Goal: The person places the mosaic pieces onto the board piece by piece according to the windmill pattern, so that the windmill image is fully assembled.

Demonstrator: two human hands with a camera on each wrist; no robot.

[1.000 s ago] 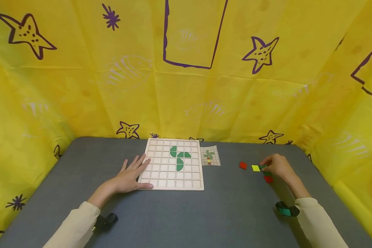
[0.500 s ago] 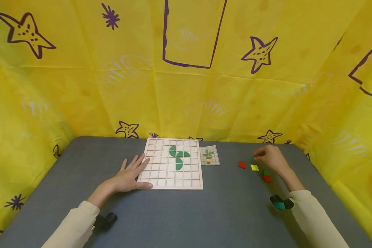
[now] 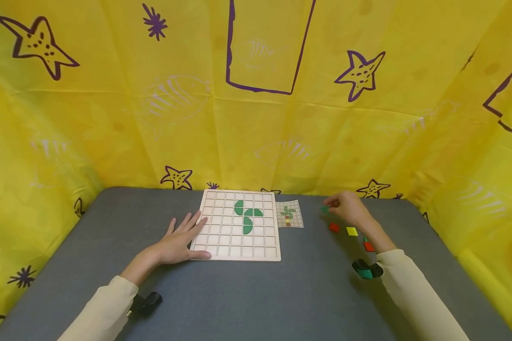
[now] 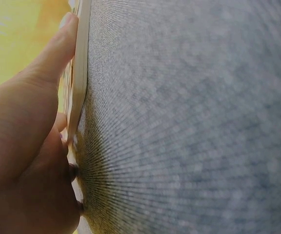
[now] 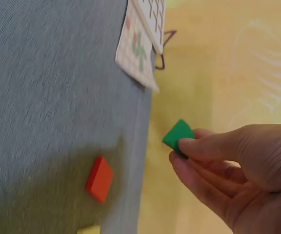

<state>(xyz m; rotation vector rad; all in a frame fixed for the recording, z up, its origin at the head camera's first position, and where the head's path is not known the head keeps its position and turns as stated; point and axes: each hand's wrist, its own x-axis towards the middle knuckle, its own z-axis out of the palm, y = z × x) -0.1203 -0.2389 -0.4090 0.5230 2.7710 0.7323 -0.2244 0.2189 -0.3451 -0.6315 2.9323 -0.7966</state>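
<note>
My left hand (image 3: 177,244) rests with spread, straight fingers on the left edge of a white gridded board (image 3: 222,237). Several green quarter-circle tiles (image 3: 247,225) lie in cells right of the board's middle. Between thumb and fingers, my right hand (image 3: 349,208) pinches another green quarter-circle tile (image 5: 178,136), raised above the table on the right. Below that hand lie a red square tile (image 3: 334,228) and a yellow square tile (image 3: 352,231). A second red tile (image 3: 369,246) is near the right wrist, with a bit of green showing behind it.
A small pattern card (image 3: 289,215) with a printed green, yellow and red figure lies against the board's right side. The grey table (image 3: 256,298) meets a yellow patterned cloth (image 3: 256,142) at the back and sides.
My right hand has lifted the green tile from beside the yellow one and carried it left and away, towards the card. The left hand and the board stay put.
</note>
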